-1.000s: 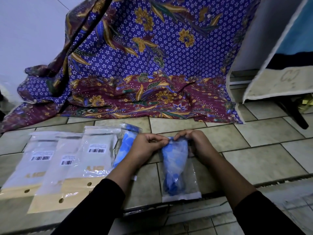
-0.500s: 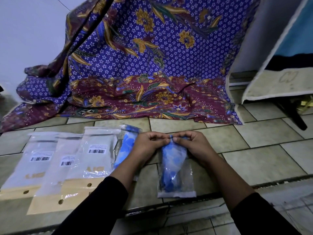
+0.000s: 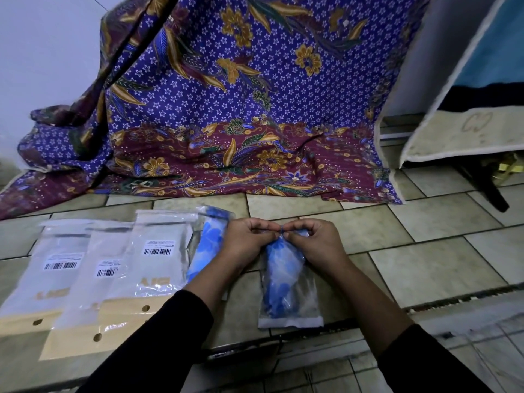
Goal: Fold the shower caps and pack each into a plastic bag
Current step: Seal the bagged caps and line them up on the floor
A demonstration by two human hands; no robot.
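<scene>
Now both my hands are at the top of a clear plastic bag [image 3: 295, 310] that lies flat on the tiled floor [image 3: 439, 268] straight in front of me. My left hand [image 3: 249, 241] and my right hand [image 3: 316, 241] meet above it. The fingers [image 3: 256, 226] of each are curled in and pinch the bag's mouth, thumb tips almost touching at the middle. Inside the bag sits the blue shower cap [image 3: 279, 275], folded into a long narrow bundle that runs from the pinched mouth down toward the white bottom edge nearest me. Just to the left, partly behind my left wrist, a second bag [image 3: 208, 236] with something blue packed in it lies tilted on the floor. Further left, three flat white packets [image 3: 161, 268] with barcode labels overlap one another in a row, each with a tan strip and a punched hole at its near end. Whether anything is inside them I cannot make out in this dim light. A purple and maroon patterned cloth [image 3: 226, 114] hangs against the wall behind, its hem spread on the floor well beyond my hands. Black sleeves [image 3: 158, 344] cover both my forearms.
</scene>
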